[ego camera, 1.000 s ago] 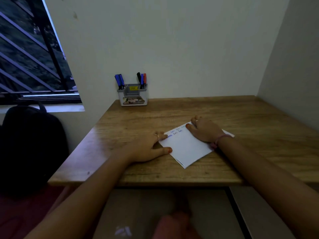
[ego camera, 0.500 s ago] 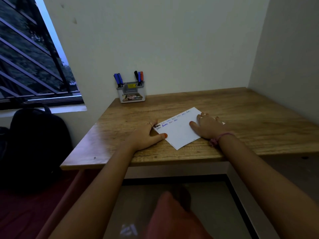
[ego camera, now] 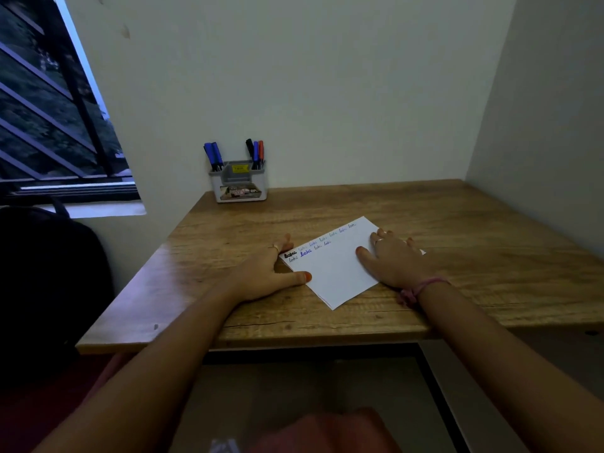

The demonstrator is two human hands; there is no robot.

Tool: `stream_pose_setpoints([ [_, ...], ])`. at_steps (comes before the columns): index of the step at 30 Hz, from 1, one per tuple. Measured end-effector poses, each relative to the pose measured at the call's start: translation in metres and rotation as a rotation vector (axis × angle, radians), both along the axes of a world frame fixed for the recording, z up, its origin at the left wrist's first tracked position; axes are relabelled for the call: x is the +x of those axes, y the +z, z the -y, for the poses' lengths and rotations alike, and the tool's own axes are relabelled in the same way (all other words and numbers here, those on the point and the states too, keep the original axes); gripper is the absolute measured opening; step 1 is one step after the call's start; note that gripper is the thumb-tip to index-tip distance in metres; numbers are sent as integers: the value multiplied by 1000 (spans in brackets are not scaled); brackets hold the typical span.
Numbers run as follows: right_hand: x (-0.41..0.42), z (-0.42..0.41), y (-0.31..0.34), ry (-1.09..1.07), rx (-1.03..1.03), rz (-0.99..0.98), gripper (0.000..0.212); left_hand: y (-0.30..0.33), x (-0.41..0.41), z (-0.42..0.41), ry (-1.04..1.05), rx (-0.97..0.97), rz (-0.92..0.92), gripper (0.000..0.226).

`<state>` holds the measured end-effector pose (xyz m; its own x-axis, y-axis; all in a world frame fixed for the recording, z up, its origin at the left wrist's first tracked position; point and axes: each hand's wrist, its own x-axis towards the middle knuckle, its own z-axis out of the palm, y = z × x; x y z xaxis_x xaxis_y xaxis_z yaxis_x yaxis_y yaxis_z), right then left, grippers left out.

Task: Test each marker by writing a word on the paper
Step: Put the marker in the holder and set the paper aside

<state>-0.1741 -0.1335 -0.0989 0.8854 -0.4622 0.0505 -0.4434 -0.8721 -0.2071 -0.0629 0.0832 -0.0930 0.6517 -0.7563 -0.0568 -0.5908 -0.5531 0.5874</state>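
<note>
We're looking through one head-worn wide-angle camera, facing forward and down over the wooden desk [ego camera: 457,230] toward the corner walls. It sits close above the person's own forearms, with the window [ego camera: 49,109] at our left edge.

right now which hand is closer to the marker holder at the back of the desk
Left. The left hand lies flat at the paper's left edge, almost straight in front of the marker holder. The right hand rests on the paper's right side, further off.
</note>
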Motion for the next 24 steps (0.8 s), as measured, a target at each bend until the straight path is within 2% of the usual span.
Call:
stream_pose_setpoints([
  [4, -2, 0, 0, 46, 61, 78, 55, 5, 10, 4, -49, 109, 33, 100],
  [7, -4, -3, -5, 119, 65, 89, 57, 3, 10, 5, -88, 183, 145, 94],
  [12, -5, -2, -8, 137, 87, 43, 64, -11, 9, 4, -79, 184, 288, 90],
  [15, -3, -3, -6, 129, 77, 28, 76, -11, 10, 1, -9, 162, 272, 89],
  [19, -3, -7, -3, 97, 90, 10, 69, -8, 8, 1, 77, 148, 223, 93],
  [24, -3, -8, 7, 97, 115, -49, 66, 5, 8, 7, 78, 199, 161, 95],
])
